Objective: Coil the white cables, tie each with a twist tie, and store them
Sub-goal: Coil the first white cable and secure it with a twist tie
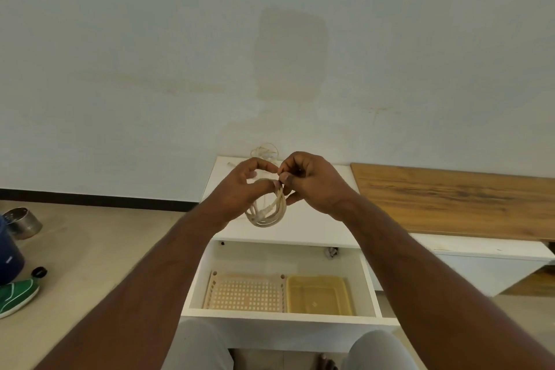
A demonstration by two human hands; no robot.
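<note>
I hold a coiled white cable in the air above the white cabinet top. My left hand grips the coil's top with thumb and fingers curled round it. My right hand pinches something small at the top of the coil, where the two hands meet; the twist tie itself is too small to make out. A second, loose white cable lies at the back of the cabinet top against the wall.
Below the hands an open white drawer holds a perforated beige basket and a yellowish tray. A wooden board lies to the right. A metal tin, a green shoe and a dark container stand on the floor at left.
</note>
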